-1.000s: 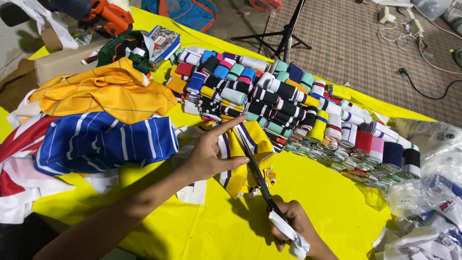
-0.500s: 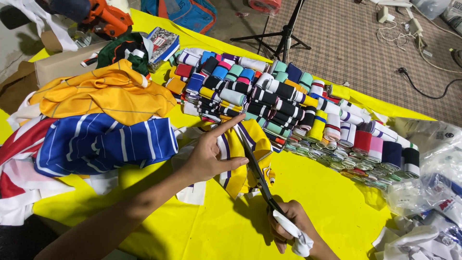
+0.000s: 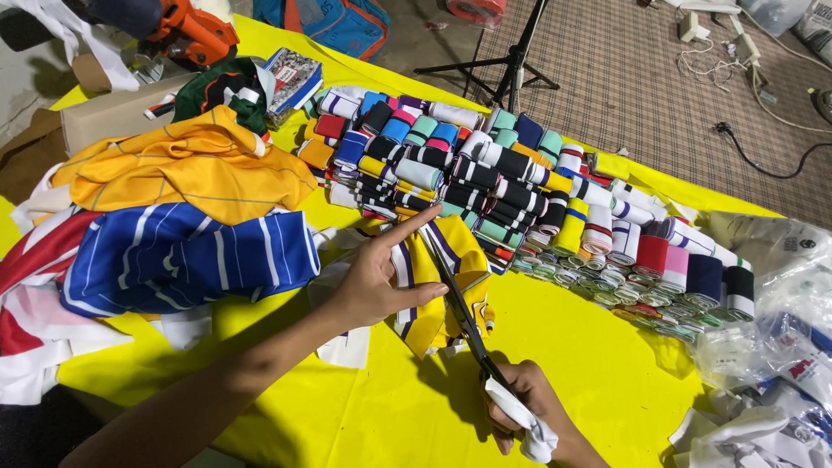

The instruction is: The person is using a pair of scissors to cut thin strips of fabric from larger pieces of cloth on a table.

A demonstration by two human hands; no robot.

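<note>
My left hand (image 3: 374,276) presses flat on a yellow fabric piece with purple and white stripes (image 3: 442,286) that lies on the yellow table cover (image 3: 572,347). My right hand (image 3: 524,409) grips black scissors (image 3: 459,308) whose handles are wrapped in white cloth. The blades are nearly closed. They point away from me across the yellow piece, beside my left fingers.
Several rolled striped rib bands (image 3: 520,186) lie in rows beyond the piece. A heap of garments, orange-yellow (image 3: 186,165) and blue striped (image 3: 186,256), sits at the left. Clear plastic bags (image 3: 771,329) lie at the right. A cardboard box (image 3: 113,113) and an orange tool (image 3: 195,35) are at the back left.
The scissors have slid a little further forward along the yellow piece. My left hand holds its place on the fabric.
</note>
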